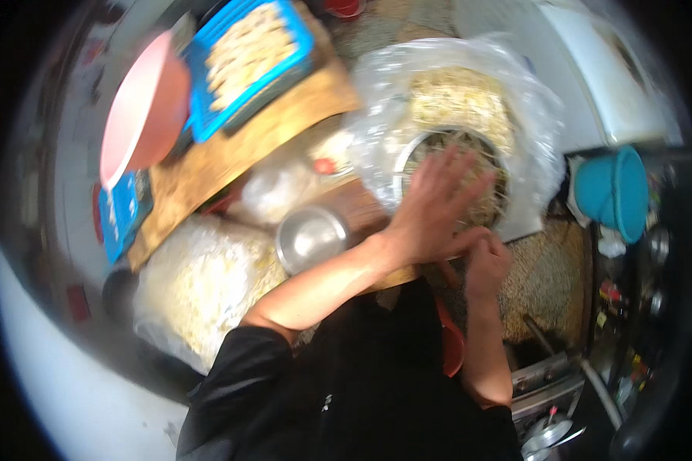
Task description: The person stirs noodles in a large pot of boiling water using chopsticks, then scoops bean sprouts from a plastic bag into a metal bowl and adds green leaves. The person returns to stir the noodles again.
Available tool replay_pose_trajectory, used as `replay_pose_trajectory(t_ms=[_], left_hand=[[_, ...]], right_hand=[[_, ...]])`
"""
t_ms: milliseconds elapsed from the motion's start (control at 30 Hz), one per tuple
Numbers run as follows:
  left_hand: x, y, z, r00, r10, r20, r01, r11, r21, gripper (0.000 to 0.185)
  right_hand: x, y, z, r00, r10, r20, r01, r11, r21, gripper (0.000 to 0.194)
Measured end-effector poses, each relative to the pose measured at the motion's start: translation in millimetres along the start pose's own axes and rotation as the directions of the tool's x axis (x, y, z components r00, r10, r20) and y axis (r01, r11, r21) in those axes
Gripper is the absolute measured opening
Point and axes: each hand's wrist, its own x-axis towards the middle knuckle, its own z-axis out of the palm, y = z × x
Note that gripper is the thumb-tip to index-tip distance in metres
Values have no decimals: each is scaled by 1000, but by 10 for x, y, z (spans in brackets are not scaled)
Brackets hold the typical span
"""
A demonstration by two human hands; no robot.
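Observation:
My left hand reaches over a round metal bowl of bean sprouts. Its fingers are spread, and blur hides whether they touch the sprouts. My right hand has its fingers curled beside the bowl's near right side, close to my left thumb; whether anything is pinched in it cannot be seen. A clear plastic bag lies open around and beneath the bowl, with a heap of bean sprouts behind it. Left of my forearm is a second steel bowl.
On a wooden table stand a blue basket of pale food pieces and a pink basin. Another plastic bag of bean sprouts lies at left. A teal bucket stands at right, above a stove.

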Motion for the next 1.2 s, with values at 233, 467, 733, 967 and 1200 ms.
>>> replay_pose_trajectory(t_ms=[233, 467, 733, 967, 1200], left_hand=[[-1137, -1230, -1052, 959, -260, -114, 264, 964, 26, 34], [-1942, -2505, -1591, 572, -766, -294, 806, 460, 371, 48], [-2232, -2686, -1799, 453, -857, -245, 891, 434, 131, 50], [-2313, -2548, -1821, 434, -865, 253, 810, 251, -530, 39], [-2334, -2706, -1860, 777, -579, 247, 513, 810, 283, 24]], right_hand=[[-445, 43, -179, 988, -97, -121, 82, 989, -126, 20], [-879, 285, -121, 990, -112, -81, 100, 986, -132, 19], [-983, 1126, -107, 972, 233, -15, -228, 937, -266, 20], [-759, 1359, 86, 949, 312, 36, -252, 826, -505, 34], [-646, 678, 1188, 917, -53, 396, 296, 756, -584, 20]])
